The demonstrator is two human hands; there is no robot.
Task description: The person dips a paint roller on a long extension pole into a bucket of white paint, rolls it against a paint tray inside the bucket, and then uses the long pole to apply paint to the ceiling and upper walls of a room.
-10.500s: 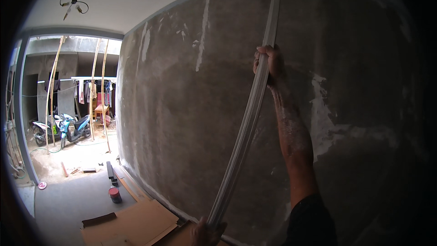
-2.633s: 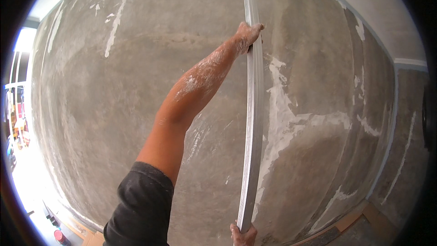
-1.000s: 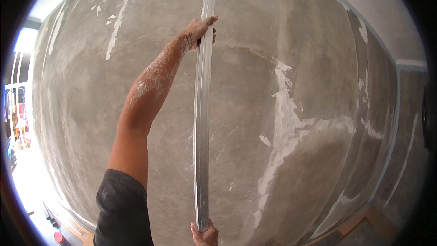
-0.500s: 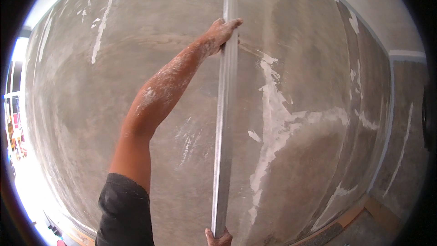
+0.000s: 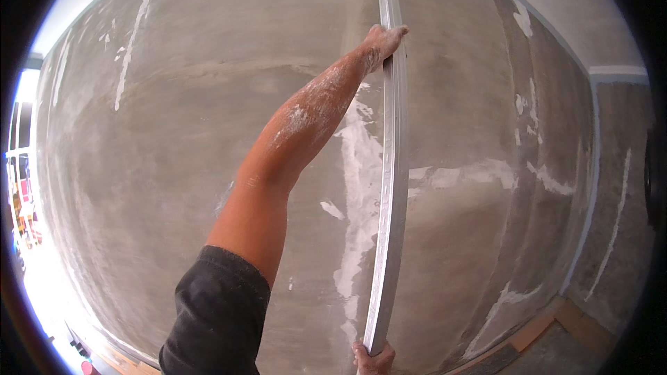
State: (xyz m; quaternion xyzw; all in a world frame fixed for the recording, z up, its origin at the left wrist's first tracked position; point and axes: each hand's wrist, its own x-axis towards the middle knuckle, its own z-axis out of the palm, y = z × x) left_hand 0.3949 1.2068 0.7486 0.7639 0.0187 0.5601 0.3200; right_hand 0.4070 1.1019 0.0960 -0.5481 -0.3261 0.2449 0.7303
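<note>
Both hands grip the straightedge (image 5: 390, 187) – upright (against wall (image 5: 174, 132)).

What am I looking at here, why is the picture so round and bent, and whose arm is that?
There is no machine here. A person wears a wide fisheye camera on the head, so the view is theirs, and the lens bends straight lines near the rim. The arm rising from the lower edge, in a black sleeve and dusted with white powder, is the person's own left arm. The left hand has its grip high on a long pale metal straightedge, which stands upright against a grey plastered wall. The right hand holds the bar's bottom end at the lower edge of the picture. The bar only looks curved because of the lens. White streaks and patches mark the wall. At the far left is a bright opening to another area.
</note>
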